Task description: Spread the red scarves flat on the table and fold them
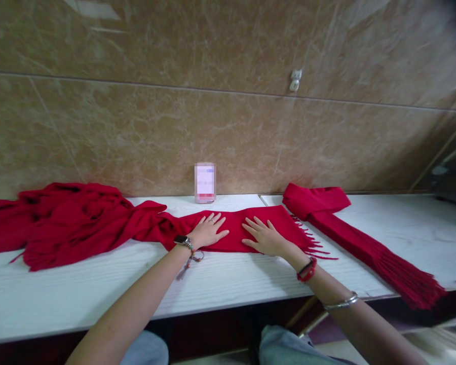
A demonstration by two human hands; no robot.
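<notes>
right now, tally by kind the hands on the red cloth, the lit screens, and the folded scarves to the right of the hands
Hands: 2 (left hand, right hand, both flat on the red cloth)
Lit screen: 1
Folded scarf: 1
Total: 4

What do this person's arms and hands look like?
No sleeves show. The left hand has a ring; its wrist has a rectangular dark-faced watch and a tasselled cord bracelet. The right hand's wrist has red and black bands, with a silver bangle farther up the forearm.
</notes>
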